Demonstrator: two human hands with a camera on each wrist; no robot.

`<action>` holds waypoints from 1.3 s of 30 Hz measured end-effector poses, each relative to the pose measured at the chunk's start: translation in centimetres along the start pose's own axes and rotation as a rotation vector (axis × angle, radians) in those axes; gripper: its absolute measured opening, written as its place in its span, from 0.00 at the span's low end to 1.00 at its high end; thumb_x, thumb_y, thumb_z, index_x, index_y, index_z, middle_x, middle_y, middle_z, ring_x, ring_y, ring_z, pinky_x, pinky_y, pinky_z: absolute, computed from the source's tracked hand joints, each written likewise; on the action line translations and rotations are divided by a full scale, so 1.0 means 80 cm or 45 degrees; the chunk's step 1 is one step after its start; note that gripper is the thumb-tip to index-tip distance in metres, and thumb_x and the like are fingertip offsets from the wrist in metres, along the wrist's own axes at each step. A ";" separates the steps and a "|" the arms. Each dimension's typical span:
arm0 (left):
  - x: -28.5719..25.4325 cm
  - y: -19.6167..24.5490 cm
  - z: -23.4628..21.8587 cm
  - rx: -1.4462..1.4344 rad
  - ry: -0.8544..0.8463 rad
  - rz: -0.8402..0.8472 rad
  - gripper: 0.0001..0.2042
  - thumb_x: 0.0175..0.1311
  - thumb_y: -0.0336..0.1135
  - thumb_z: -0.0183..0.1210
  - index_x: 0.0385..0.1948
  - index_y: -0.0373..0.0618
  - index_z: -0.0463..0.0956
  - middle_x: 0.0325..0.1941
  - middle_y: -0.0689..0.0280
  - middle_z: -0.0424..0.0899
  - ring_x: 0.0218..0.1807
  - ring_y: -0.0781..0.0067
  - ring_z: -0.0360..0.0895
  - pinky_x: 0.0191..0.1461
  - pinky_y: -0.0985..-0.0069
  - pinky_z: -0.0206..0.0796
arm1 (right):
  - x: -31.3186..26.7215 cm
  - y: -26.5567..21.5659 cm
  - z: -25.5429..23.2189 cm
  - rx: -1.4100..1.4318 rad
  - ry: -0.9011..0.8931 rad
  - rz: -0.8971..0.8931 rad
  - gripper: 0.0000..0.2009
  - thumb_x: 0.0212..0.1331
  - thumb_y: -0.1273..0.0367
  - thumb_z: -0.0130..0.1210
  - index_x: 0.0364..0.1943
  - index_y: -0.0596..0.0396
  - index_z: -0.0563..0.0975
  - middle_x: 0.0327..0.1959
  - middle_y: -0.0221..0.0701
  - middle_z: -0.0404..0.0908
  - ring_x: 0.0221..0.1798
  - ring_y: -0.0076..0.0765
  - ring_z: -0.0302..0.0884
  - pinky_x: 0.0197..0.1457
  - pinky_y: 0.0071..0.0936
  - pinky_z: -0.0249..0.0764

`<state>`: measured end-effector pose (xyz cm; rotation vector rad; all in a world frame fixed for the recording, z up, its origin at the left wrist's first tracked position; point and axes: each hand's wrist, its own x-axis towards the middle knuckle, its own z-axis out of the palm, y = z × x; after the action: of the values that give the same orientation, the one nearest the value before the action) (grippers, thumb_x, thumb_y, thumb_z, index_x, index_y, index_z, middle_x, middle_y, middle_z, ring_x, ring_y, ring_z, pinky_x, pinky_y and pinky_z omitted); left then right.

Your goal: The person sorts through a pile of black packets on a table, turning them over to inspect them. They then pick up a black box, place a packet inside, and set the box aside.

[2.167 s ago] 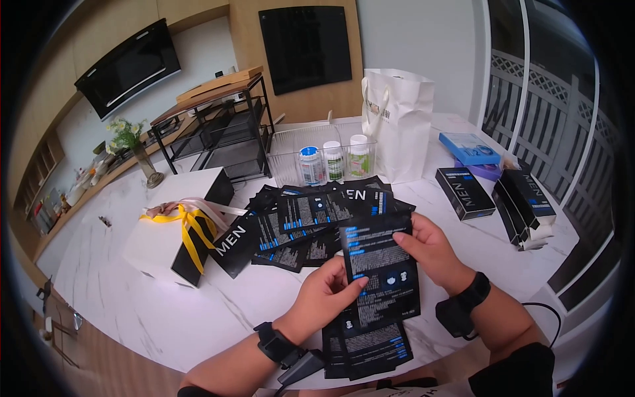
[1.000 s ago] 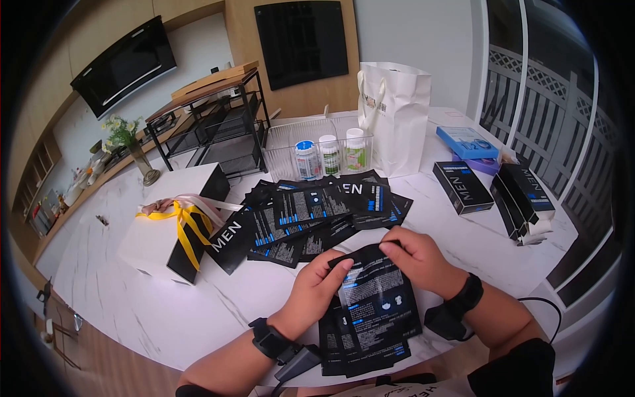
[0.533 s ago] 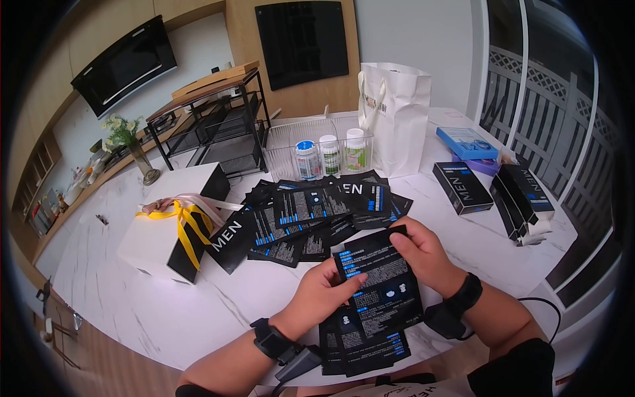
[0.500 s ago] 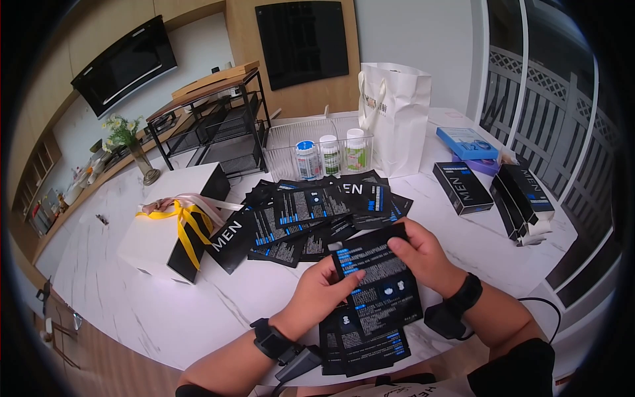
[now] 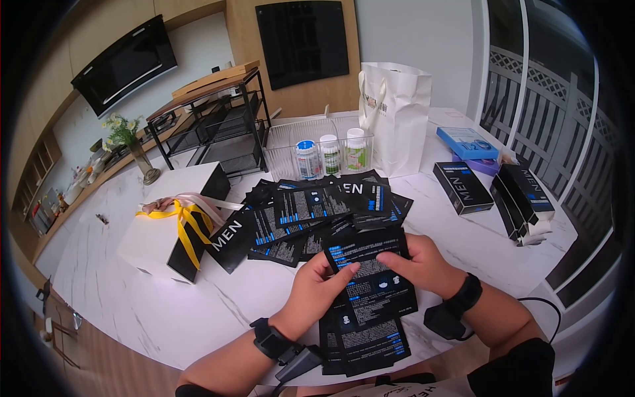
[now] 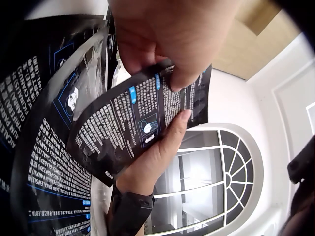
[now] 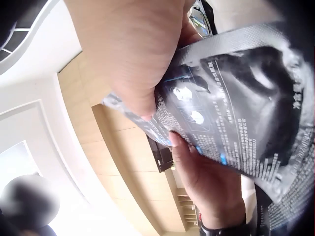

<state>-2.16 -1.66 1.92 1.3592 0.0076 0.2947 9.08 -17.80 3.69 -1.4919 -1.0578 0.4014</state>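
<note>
Both hands hold a black sachet [image 5: 370, 291] printed with white text and blue labels, its printed side facing up. My left hand [image 5: 316, 288] pinches its left side, thumb on top and fingers underneath. On the opposite edge my right hand [image 5: 426, 268] grips it the same way, the thumb lying across the print. Both thumbs also show on the sachet [image 6: 133, 113] in the left wrist view. Beneath it, several like sachets [image 5: 370, 354] lie stacked at the table's near edge. Farther back spreads a loose pile of black sachets [image 5: 311, 206], some marked MEN.
Left of the pile sits a white-and-black box [image 5: 149, 245] with yellow and pink ribbons. Behind stand a clear bin [image 5: 281, 162] with bottles, a white paper bag [image 5: 403, 126] and a black rack [image 5: 218, 126]. Black MEN boxes [image 5: 463, 188] lie at the right.
The held sachet bent and tilted, then flattened again. My right hand has slid from the top corner down toward the middle of its right side, and the thumbs are now closer together.
</note>
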 end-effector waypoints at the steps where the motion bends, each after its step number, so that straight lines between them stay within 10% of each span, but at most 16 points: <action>1: 0.000 -0.002 -0.003 -0.001 0.002 0.002 0.10 0.58 0.30 0.57 0.40 0.39 0.72 0.35 0.70 0.79 0.35 0.88 0.73 0.39 0.87 0.66 | -0.001 0.001 -0.001 -0.001 -0.003 -0.001 0.13 0.57 0.66 0.54 0.40 0.61 0.73 0.28 0.27 0.78 0.30 0.15 0.71 0.33 0.15 0.68; 39: -0.001 -0.001 -0.003 -0.015 -0.040 0.016 0.10 0.60 0.27 0.53 0.43 0.38 0.71 0.42 0.67 0.78 0.42 0.83 0.72 0.47 0.84 0.65 | 0.002 -0.005 -0.001 -0.041 -0.005 0.014 0.12 0.56 0.69 0.53 0.42 0.61 0.72 0.34 0.28 0.78 0.35 0.17 0.71 0.38 0.16 0.68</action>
<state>-2.25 -1.44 1.80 1.3528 -0.0293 0.2836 9.03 -17.76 4.12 -1.5265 -1.0636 0.3968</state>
